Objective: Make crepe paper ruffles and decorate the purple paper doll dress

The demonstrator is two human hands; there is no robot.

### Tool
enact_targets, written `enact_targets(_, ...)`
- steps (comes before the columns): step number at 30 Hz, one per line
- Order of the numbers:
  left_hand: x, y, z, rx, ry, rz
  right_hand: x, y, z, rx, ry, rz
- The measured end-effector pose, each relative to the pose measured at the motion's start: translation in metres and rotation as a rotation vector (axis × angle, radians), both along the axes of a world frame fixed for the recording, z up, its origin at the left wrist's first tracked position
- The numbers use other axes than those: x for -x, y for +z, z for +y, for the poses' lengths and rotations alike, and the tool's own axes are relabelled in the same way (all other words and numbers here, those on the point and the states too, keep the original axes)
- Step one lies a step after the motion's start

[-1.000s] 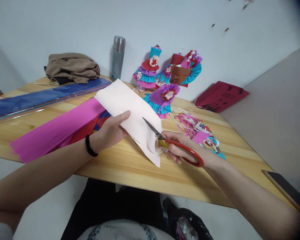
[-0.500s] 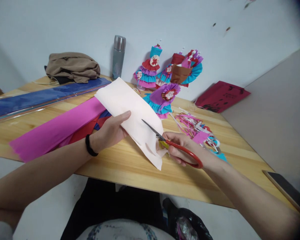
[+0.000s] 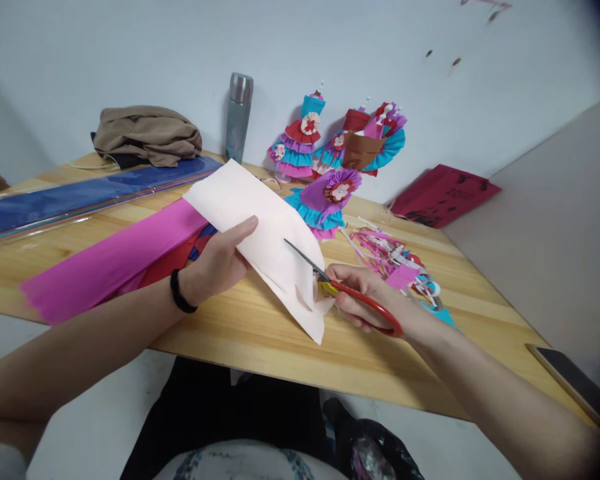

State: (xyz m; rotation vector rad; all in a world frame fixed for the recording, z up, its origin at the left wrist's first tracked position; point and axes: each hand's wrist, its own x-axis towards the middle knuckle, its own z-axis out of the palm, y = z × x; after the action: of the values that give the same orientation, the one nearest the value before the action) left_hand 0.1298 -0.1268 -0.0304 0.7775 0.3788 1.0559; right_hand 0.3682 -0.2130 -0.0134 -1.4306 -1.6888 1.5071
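Between my hands a pale pink sheet of crepe paper is held up over the wooden table. My left hand, with a black band at the wrist, pinches its near edge, thumb on top and fingers beneath. My right hand grips a pair of scissors with red handles and a yellow part by the pivot. One dark blade lies over the paper, pointing left; the other blade is hidden under it. Near the scissors the paper's right end is creased and cut into a loose flap.
Bright pink paper lies at left by a blue packet. Behind stand a flask, a brown cloth and paper dresses. At right are paper scraps, a magenta bag and a phone.
My left hand has shifted slightly left and down with the paper. The creased right end of the sheet has bent a little more. My right hand and the scissors have barely moved.
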Motion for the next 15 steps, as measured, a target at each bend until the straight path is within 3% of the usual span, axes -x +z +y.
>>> enact_targets(15,0.0,0.0,-0.001,0.011,0.017,0.049,0.002,0.014,-0.001,0.021,0.102,-0.035)
